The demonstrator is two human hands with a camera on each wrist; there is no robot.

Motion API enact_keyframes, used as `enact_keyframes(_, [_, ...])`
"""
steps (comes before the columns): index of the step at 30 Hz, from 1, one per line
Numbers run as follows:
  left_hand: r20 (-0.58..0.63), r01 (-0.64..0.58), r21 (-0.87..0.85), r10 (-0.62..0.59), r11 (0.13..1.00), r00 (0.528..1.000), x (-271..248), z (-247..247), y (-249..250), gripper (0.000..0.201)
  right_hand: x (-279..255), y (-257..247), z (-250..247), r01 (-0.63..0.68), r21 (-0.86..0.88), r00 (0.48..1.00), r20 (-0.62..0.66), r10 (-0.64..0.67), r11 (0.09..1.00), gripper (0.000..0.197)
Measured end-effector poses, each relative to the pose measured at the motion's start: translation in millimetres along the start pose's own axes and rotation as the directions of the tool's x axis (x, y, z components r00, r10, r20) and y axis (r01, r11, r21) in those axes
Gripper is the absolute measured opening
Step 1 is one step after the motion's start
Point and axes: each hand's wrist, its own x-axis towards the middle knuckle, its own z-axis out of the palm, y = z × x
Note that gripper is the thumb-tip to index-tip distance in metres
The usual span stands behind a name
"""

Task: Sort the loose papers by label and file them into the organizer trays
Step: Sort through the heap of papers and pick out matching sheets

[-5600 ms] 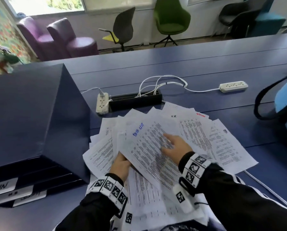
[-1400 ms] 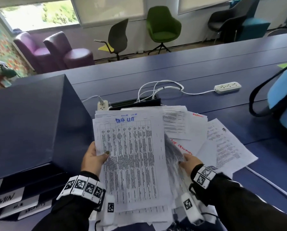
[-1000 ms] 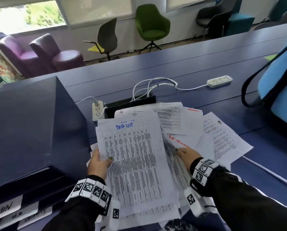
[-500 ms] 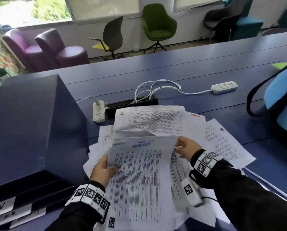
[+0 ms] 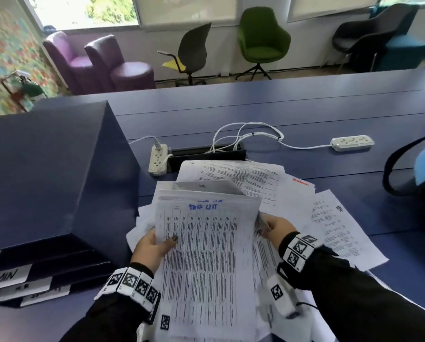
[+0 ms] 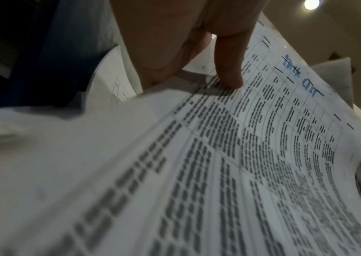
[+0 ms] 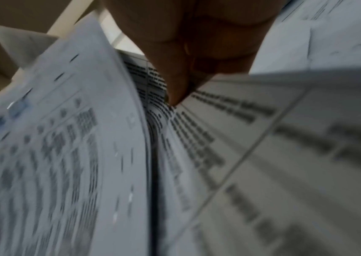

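A stack of printed papers (image 5: 204, 262) with a blue handwritten label on the top sheet is held up in front of me. My left hand (image 5: 154, 245) grips its left edge, thumb on the top sheet (image 6: 263, 138). My right hand (image 5: 273, 227) pinches sheets at the stack's right edge, thumb pressed between pages (image 7: 175, 121). More loose papers (image 5: 334, 225) lie fanned on the blue table (image 5: 280, 107) under and to the right. The dark blue organizer (image 5: 51, 174) stands at the left, its labelled trays (image 5: 21, 285) facing me.
Two white power strips (image 5: 158, 159) (image 5: 352, 143) with cables and a black cable box (image 5: 206, 155) lie behind the papers. A blue bag with a black strap (image 5: 418, 169) sits at the right edge. Chairs stand beyond the table.
The papers were gathered from a fan on the table into a stack held by both hands. Over the last second the stack tilted toward me and my right hand moved up to its right edge.
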Motion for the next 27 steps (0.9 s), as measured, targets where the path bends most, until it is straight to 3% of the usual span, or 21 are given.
enact_keyframes(3, [0.031, 0.012, -0.044, -0.01, 0.999, 0.999, -1, -4, 7, 0.02, 3, -9, -20, -0.007, 0.11, 0.988, -0.151, 0.024, 0.994, 0.025])
enact_keyframes(7, [0.038, -0.017, -0.081, 0.02, 0.997, 0.999, -2, -7, 13, 0.023, -1, -32, -49, 0.131, 0.288, 0.939, -0.344, -0.026, 0.949, 0.029])
enact_keyframes(11, [0.012, -0.079, -0.085, 0.08, 0.993, 0.997, -5, -5, 20, 0.022, -2, -41, -68, 0.25, 0.469, 0.903, -0.429, -0.029, 0.847, 0.037])
enact_keyframes(14, [0.007, -0.139, -0.093, 0.14, 0.986, 0.99, -9, -3, 31, 0.018, -8, -38, -72, 0.255, 0.498, 0.896, -0.443, -0.009, 0.829, 0.044])
enact_keyframes(21, [0.083, -0.251, -0.205, 0.273, 0.946, 0.959, -16, -4, 62, 0.027, -30, -27, -58, 0.253, 0.551, 0.895, -0.445, 0.023, 0.795, 0.034])
enact_keyframes(25, [0.145, -0.279, -0.306, 0.334, 0.91, 0.931, -23, 0, 74, 0.031, -45, -28, -49, 0.21, 0.599, 0.927, -0.373, 0.036, 0.773, 0.041])
enact_keyframes(27, [0.174, -0.285, -0.322, 0.352, 0.903, 0.919, -26, 3, 79, 0.028, -56, -37, -45, 0.194, 0.662, 0.946, -0.323, 0.042, 0.724, 0.033])
